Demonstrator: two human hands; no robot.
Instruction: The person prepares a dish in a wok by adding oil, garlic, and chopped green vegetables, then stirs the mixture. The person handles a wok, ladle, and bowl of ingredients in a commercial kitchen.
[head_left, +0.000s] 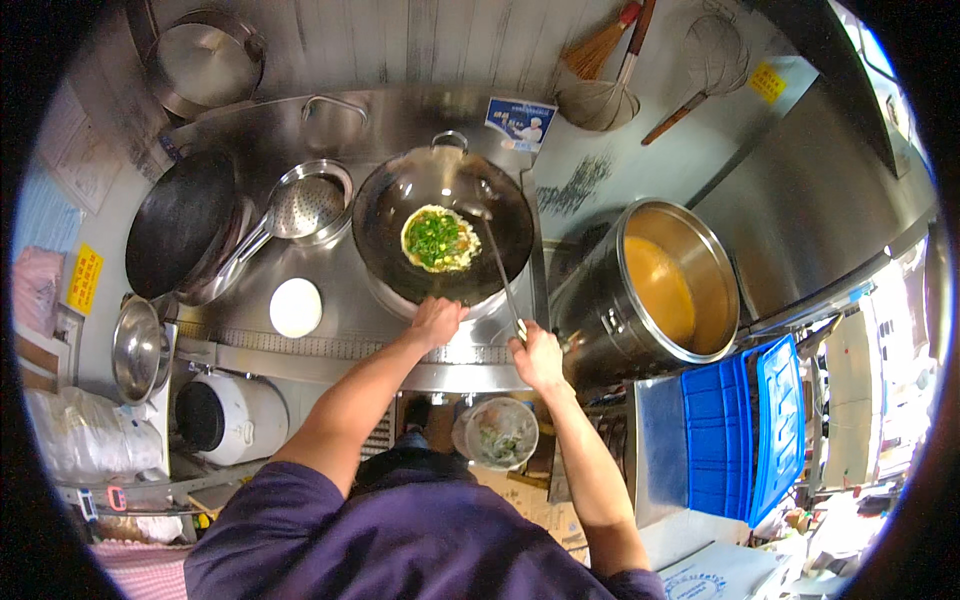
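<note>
In the head view a dark wok (375, 232) rests on the steel stove, with a round patch of chopped greens (435, 236) and pale, egg-like food in it. My left hand (437, 321) is closed on the wok's near rim; whatever it grips there is hidden by the fingers. In my right hand (538, 354) is the pale handle end of a long metal ladle (500, 266). The ladle's bowl lies inside the wok, just right of the food.
Left of the wok are a round white item (295, 307), a perforated strainer (304, 210) over a pot, and a second wok (182, 223). A tall steel pot (630, 292) of brown liquid stands right, near stacked blue crates (716, 435). A bin (496, 433) sits below.
</note>
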